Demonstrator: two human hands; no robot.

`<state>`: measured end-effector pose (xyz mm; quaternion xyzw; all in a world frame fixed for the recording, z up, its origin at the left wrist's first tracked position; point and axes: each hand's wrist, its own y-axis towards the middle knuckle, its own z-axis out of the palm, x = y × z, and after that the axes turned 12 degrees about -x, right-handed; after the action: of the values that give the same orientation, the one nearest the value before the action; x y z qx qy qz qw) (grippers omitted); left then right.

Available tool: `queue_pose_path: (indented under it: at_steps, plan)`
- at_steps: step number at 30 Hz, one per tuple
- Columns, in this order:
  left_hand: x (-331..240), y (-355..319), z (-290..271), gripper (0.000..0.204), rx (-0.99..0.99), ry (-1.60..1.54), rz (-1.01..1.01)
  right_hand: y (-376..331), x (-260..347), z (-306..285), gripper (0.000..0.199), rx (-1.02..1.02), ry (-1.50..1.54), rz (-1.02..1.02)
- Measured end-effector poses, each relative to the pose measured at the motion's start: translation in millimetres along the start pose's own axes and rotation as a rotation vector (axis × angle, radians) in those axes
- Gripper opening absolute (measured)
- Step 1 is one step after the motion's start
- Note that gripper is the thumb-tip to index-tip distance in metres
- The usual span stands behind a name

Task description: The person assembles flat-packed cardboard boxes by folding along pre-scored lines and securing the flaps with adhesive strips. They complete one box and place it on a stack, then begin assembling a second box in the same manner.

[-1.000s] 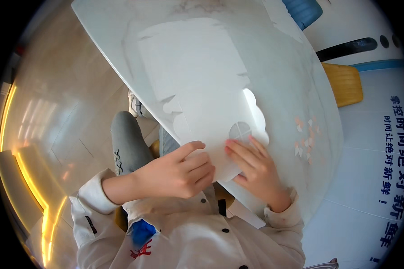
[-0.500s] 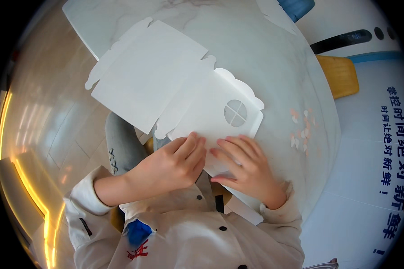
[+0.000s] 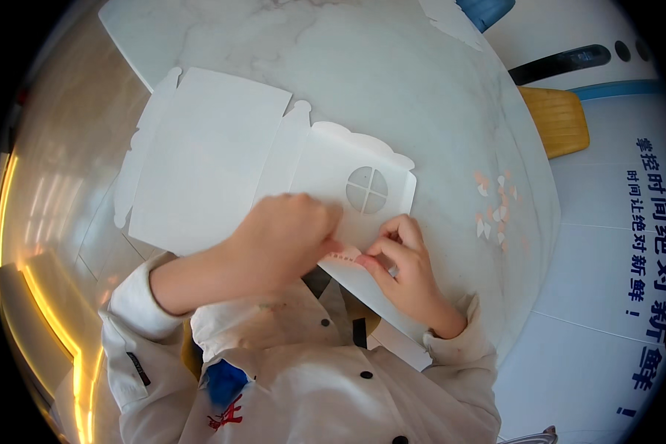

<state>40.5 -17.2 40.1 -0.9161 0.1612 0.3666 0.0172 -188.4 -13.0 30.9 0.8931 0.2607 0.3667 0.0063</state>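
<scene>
A white flat cardboard box blank point(image 3: 207, 148) lies partly unfolded on the table, with scalloped flaps and a round window cut-out divided by a cross. Its near flap shows a pinkish, notched edge between my hands. My left hand point(image 3: 277, 233) is closed, its fingertips at the left end of that flap; it is somewhat blurred, and its back hides part of the cardboard. On the other side, my right hand point(image 3: 403, 263) pinches the flap, thumb low and the other fingers curled above it. The far scalloped flap and the right side flap stand slightly raised.
Small pink and white paper scraps point(image 3: 498, 211) lie on the marbled table point(image 3: 451, 148) to the right. Beyond its edge are a yellow wooden stool point(image 3: 555, 122) and a white panel with dark lettering. A blue object point(image 3: 487, 11) stands at the far right corner.
The box blank has turned and shifted left and nearer to me. My right hand has gone from spread fingers to a pinch on the near flap; my left hand has moved slightly left and up.
</scene>
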Motion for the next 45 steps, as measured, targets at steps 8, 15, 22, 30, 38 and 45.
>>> queue_pose_path:
  at_steps: [8, 15, 22, 30, 38, 45]
  plan:
    - [11.5, -5.5, -3.7, 0.042, -0.364, 0.302, 0.187, 33.0, -8.5, -9.0, 0.051, 0.048, -0.121, 0.117]
    - [24.1, -65.9, -18.6, 0.043, -0.273, 0.282, 0.383, 52.0, -23.3, -38.3, 0.053, 0.119, -0.178, 0.135]
    - [16.3, -73.7, 13.0, 0.039, -0.472, 0.378, 0.335, 53.4, 3.2, -37.2, 0.053, 0.197, -0.345, -0.103]
    - [8.0, -63.5, 2.2, 0.03, -0.323, 0.349, 0.3, 50.1, 25.8, -9.6, 0.053, 0.269, -0.305, -0.324]
    - [-4.6, -49.9, 1.9, 0.02, -0.268, 0.262, 0.105, 50.2, 8.3, -10.5, 0.029, 0.183, -0.27, -0.416]
    - [10.4, -20.7, -9.8, 0.034, -0.332, 0.108, -0.107, 46.3, 6.2, -10.6, 0.02, 0.227, -0.333, -0.484]
